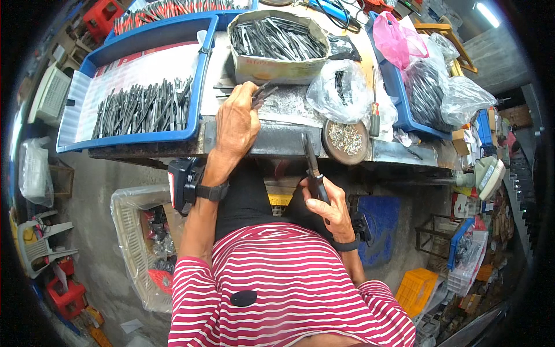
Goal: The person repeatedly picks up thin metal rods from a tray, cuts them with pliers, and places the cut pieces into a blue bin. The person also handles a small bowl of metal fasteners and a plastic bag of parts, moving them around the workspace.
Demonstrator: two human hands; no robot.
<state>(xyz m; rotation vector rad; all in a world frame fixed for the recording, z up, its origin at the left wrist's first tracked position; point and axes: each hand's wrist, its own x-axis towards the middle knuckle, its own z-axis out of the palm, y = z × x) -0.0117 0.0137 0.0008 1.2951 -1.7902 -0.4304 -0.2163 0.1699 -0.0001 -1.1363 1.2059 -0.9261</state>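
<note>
My left hand (238, 121) is over the front of the workbench, its fingers closed round a few thin dark metal pieces (264, 95). Just behind it stands a carton (277, 70) filled with similar dark strips. Lower and to the right, in front of the bench edge, my right hand (330, 205) is closed round a dark tool with a black handle and a long, narrow metal end (312, 165) pointing away from me. Its exact kind is unclear. Near that tool's tip, a round dish (346, 142) of small metal pins or rivets sits at the bench edge.
At left, a blue tray (202, 87) holds rows of black metal parts. A clear bag (338, 92) and a screwdriver (374, 120) lie right of the carton. Another blue bin (399, 95) holds bagged dark parts. A plastic-lined basket (130, 231) stands on the floor.
</note>
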